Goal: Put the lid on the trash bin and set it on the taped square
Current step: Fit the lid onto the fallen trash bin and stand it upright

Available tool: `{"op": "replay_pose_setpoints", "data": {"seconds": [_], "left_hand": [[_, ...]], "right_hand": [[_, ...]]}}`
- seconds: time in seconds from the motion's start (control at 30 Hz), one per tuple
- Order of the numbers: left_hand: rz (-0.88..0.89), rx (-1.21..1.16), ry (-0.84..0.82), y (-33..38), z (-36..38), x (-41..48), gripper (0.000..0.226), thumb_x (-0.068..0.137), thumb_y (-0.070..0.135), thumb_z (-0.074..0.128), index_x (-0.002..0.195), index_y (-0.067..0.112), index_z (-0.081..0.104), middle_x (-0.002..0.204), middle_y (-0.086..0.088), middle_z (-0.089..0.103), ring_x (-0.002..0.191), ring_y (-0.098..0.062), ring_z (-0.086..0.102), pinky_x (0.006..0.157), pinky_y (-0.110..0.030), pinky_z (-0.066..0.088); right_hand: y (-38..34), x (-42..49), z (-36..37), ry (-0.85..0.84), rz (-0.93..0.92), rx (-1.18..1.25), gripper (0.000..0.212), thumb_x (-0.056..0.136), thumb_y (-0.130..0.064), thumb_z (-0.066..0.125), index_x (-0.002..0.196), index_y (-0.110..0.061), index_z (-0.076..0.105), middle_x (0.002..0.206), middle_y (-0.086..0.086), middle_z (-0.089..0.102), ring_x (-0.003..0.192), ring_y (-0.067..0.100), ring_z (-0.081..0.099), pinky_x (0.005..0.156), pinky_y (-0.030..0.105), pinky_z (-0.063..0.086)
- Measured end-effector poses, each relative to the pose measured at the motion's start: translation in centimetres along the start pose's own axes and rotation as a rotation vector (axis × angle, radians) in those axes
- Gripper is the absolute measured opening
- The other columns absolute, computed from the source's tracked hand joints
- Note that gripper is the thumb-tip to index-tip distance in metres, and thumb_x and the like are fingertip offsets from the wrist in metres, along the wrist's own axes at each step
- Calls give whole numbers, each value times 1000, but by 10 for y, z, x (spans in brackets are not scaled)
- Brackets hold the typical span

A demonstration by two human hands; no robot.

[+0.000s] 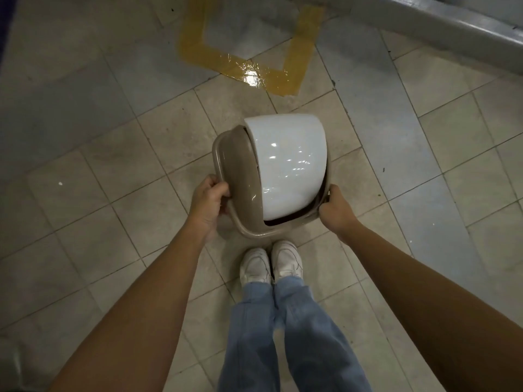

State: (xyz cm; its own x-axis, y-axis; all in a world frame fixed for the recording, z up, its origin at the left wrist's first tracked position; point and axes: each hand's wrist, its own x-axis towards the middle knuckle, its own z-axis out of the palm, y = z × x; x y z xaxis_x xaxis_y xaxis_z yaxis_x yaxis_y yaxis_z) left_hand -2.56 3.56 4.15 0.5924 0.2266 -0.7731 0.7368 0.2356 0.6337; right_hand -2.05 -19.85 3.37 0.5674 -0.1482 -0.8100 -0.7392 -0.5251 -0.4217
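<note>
Now lid (249, 176) gripped betw. L hand (210, 200) & R hand (335, 210) fingers.

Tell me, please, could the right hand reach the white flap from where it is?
Probably yes. The right hand grips the lid rim right beside the white flap, with nothing between them, though it would have to let go of the rim.
</note>
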Motion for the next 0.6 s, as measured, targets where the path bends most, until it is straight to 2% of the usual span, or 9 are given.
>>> {"op": "replay_pose_setpoints", "data": {"seconds": [0.13,0.2,0.27,0.4,0.53,0.6], "left_hand": [[-18,-45,12,-4,-8,2,15,64,5,45,69,19,49,47,12,50,46,-6,42,39,-13,31],[-25,-34,18,-8,-14,2,19,68,3,42,70,20,49,49,12,49,49,-7,41,41,-15,32],[-31,-20,9,-12,-18,1,17,65,7,44,73,21,51,50,12,51,49,-6,43,42,-15,34],[-12,-17,0,-15,-22,4,17,57,15,46,71,24,50,49,13,48,51,-6,43,44,-18,34],[18,-29,15,-19,-24,6,16,58,14,46,68,26,52,57,8,50,53,-7,46,45,-17,36],[38,-10,30,-27,-28,5,17,63,10,44,68,26,50,54,8,48,53,-8,44,48,-21,34]], "right_hand": [[-3,1,1,9,-24,15,52,86,-2,41,137,-13,37,125,10,53,108,25,50,89,36,43],[-4,1,2,13,-28,6,50,86,-2,44,135,-12,39,128,10,52,114,26,50,92,38,45],[-5,2,2,19,-25,18,49,84,1,45,132,-9,43,122,10,55,109,26,53,87,38,47],[-5,5,2,7,-34,84,47,82,5,45,127,-8,46,103,3,55,89,19,53,62,23,42],[2,3,5,-7,-54,101,46,82,4,50,126,-9,45,107,3,53,94,21,54,68,27,47],[7,0,8,-16,-71,117,46,82,3,51,126,-9,43,107,2,51,91,19,55,62,24,48]]}}
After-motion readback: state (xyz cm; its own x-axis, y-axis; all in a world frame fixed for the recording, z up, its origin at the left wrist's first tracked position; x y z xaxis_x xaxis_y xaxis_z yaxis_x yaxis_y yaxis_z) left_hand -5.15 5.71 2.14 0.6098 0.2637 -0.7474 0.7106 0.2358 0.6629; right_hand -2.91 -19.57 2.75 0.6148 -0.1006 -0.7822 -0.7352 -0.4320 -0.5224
